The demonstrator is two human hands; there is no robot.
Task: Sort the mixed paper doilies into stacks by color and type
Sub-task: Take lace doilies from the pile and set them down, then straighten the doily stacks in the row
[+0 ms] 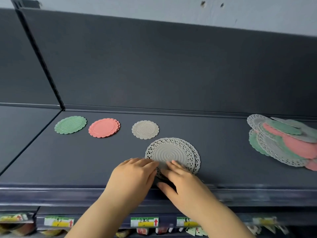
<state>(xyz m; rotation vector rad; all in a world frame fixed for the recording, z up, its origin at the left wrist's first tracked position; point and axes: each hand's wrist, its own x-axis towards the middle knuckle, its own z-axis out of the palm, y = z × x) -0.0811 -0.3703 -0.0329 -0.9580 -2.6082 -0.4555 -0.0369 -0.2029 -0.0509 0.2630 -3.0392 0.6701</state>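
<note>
On a dark shelf (103,160) lie three small sorted stacks in a row: a green scalloped doily (70,124), a pink one (104,127) and a small grey one (145,129). Nearer me sits a stack of larger grey lace doilies (173,152). My left hand (135,176) and my right hand (181,179) both rest with fingers flat on its near edge, pressing the lace. At the far right lies a mixed pile (283,143) of green, pink and grey doilies, fanned out and overlapping.
A dark back panel (171,74) rises behind the shelf, with a vertical divider (42,62) at the left. Below the shelf's front edge (68,191) hang price labels (144,222) and packaged goods on a lower level.
</note>
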